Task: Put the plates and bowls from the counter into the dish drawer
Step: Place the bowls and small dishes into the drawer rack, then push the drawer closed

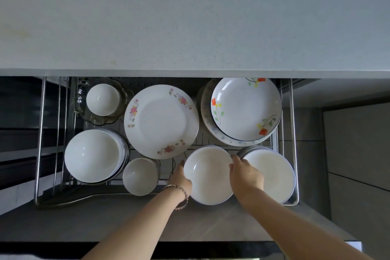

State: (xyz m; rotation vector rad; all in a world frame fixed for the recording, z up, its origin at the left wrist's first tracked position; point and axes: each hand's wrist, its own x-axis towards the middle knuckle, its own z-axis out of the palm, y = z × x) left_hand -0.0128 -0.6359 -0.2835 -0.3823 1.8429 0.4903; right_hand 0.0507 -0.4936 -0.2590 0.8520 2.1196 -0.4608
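Observation:
The wire dish drawer [293,133] is pulled out below the pale counter [190,17]. A white bowl [207,175] sits at its front middle. My left hand [181,178] grips the bowl's left rim, and my right hand [245,173] grips its right rim. A stack of white bowls [274,173] stands just to the right, partly behind my right hand. Further back lie a flowered plate [161,121] and a stack of flowered deep plates [245,110].
On the left of the drawer stand a stack of white bowls [92,155], a small white bowl [140,176] and another small bowl [103,99] on glass dishes. The grey drawer front [105,221] lies nearest me. No dishes show on the counter.

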